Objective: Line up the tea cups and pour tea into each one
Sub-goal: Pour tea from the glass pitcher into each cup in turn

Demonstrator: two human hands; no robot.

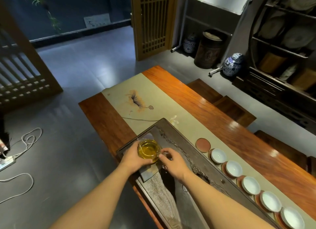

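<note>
Cups aligned: five white porcelain tea cups on round reddish coasters, all empty; one coaster bare. Pouring not begun.

Left hand cups the clear glass pitcher of amber tea; right hand pinches its handle. Both grips closed on it.

Next, probably: lift, carry right of the grip to the row.

Pitcher sits on dark stone tea tray; orange wooden bench, beige runner. Dim grey-floored room.

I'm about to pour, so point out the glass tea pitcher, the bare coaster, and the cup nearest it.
glass tea pitcher [149, 150]: head view, on the tea surface.
bare coaster [203, 144]: head view, its centre.
nearest cup [218, 155]: head view, inside the bowl.
</note>
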